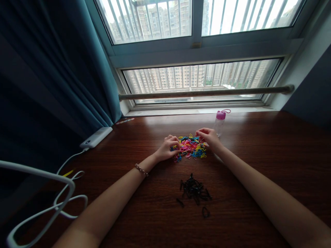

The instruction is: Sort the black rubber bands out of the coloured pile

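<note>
A heap of small colourful plastic pin-shaped clips [190, 146], pink, yellow, blue and red, lies on the dark wooden table between my two hands. At its left edge rests my left hand [167, 148], fingers curved and thumb held apart, with clips showing in the gap. My right hand [210, 138] is over the upper right edge of the heap, thumb and fingertips drawn together in a pinch. What sits between those fingertips is too small to make out. Nearer to me is a separate pile of black clips [194, 188], with a loose black clip [205, 212] just below it.
A clear bottle with a pink lid [220, 115] stands behind my right hand. On the left, a white power bank [96, 137] has a white cable [69, 193] looping over the table. A blue curtain [85, 69] hangs beside the barred window.
</note>
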`<move>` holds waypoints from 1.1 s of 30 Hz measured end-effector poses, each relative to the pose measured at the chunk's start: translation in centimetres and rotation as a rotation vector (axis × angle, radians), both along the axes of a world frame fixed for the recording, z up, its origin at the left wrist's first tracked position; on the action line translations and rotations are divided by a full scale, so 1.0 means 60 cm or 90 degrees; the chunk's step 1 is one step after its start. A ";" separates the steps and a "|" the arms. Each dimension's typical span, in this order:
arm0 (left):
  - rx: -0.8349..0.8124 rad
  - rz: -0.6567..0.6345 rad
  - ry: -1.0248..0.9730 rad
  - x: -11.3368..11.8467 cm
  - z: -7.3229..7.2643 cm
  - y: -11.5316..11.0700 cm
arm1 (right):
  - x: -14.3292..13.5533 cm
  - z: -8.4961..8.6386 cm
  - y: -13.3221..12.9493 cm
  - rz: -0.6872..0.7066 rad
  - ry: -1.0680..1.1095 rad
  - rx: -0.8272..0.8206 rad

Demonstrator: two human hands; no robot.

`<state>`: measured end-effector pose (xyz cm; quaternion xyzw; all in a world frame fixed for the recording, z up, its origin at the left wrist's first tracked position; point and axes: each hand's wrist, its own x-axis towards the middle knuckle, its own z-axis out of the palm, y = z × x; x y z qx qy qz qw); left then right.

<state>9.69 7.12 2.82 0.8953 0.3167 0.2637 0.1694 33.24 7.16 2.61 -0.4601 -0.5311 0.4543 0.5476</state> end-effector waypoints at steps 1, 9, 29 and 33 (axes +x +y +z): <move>-0.006 0.001 -0.016 0.000 -0.001 0.002 | 0.000 -0.001 0.001 0.000 0.003 0.003; -0.087 0.038 -0.169 -0.006 -0.004 0.013 | 0.005 -0.010 0.010 -0.058 -0.054 0.070; 0.272 -0.253 0.098 0.051 0.006 -0.097 | -0.012 -0.038 0.007 0.015 -0.526 0.290; 0.241 -0.062 0.026 0.030 0.005 -0.065 | -0.013 -0.038 0.008 0.011 -0.438 0.266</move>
